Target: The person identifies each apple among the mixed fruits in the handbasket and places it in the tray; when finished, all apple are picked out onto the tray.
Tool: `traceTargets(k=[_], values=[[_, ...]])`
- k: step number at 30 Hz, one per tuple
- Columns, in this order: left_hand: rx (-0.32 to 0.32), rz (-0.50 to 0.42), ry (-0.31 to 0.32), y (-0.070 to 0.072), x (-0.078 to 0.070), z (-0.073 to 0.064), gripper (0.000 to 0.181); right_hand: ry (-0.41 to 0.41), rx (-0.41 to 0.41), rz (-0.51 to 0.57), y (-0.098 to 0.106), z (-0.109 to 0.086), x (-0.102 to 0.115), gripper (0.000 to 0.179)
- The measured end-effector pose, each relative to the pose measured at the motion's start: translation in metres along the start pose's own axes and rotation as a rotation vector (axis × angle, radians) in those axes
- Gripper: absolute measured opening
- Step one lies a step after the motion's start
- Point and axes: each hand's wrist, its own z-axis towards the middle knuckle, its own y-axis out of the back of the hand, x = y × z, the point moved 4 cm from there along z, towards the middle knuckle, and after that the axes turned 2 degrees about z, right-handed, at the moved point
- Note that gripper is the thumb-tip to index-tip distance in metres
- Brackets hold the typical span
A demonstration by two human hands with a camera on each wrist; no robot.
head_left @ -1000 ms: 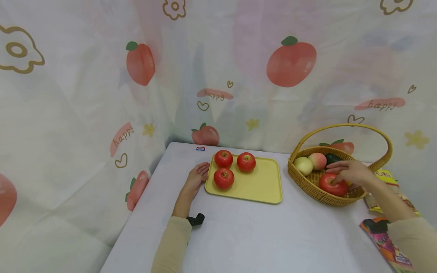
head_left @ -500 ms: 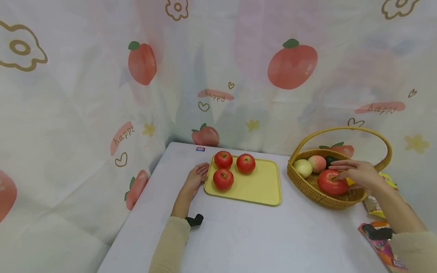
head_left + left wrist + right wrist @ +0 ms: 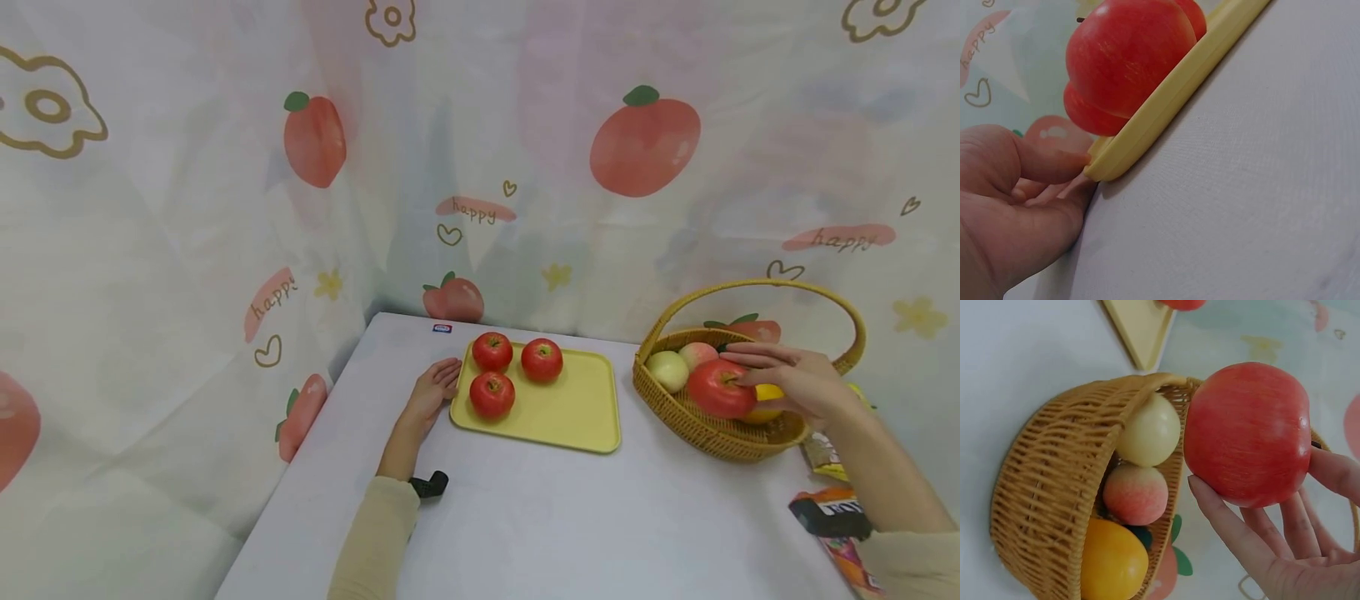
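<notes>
My right hand (image 3: pixel 806 385) holds a red apple (image 3: pixel 1249 434) with thumb and fingers. It is lifted above the wicker basket (image 3: pixel 693 421). Inside the basket are a pale yellow-green round fruit (image 3: pixel 1150 431), a peach (image 3: pixel 1137 495), a yellow fruit (image 3: pixel 1113 559) and a dark green item (image 3: pixel 1140 536), partly hidden. My left hand (image 3: pixel 435 387) is at the left edge of a yellow tray (image 3: pixel 577 404), its thumb and fingers pinching the rim in the left wrist view. Three red apples sit on the tray, one at the front (image 3: pixel 492 396), two behind (image 3: pixel 492 352).
A yellow snack bag (image 3: pixel 825 457) and an orange-purple packet (image 3: pixel 843 546) lie right of the basket, partly under my right arm. The basket's tall handle (image 3: pixel 780 283) arches over it. A printed cloth wall (image 3: pixel 555 225) rises behind the white table (image 3: pixel 570 517).
My right hand has raised the apple from the basket and moved it slightly left, which uncovers the yellow fruit. My left hand and the tray have stayed in place.
</notes>
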Motion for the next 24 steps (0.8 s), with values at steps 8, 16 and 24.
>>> traceTargets(k=[8, 16, 24], values=[[0.014, -0.005, -0.012, 0.0, 0.0, -0.001, 0.072, 0.029, 0.018, 0.065, -0.017, -0.004, 0.012, 0.036], [0.037, 0.0, -0.036, 0.0, 0.001, -0.001, 0.071, 0.067, 0.025, 0.057, -0.034, 0.0, 0.016, 0.043], [0.013, 0.009, -0.012, 0.001, 0.001, 0.001, 0.07, 0.115, 0.037, 0.061, -0.053, 0.006, 0.019, 0.045]])
